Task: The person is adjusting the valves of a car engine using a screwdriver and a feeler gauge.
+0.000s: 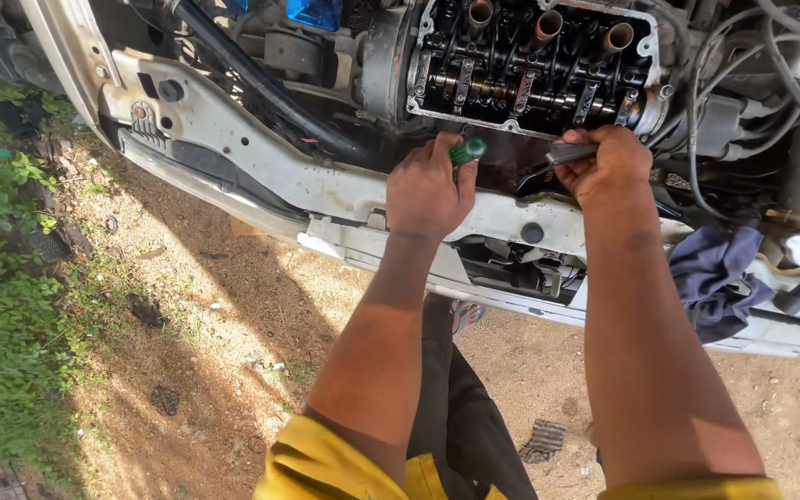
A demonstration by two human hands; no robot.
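My left hand (428, 190) is closed around a screwdriver with a green handle (468, 149), whose tip is hidden behind the hand. My right hand (606, 162) grips a grey metal tool (568, 154) that points left toward the screwdriver. Both hands hover over the white front crossbeam (326, 185) of a car, just below an open engine head (534, 65) with exposed valve gear and three copper-coloured tubes. Yellow sleeves are pushed up on both arms.
A blue-purple rag (715, 278) lies on the beam at the right. Black hoses (261, 83) and grey cables (789, 65) cross the engine bay. Below is bare dirt ground (224, 315) with scraps, and green weeds (2, 306) at the left.
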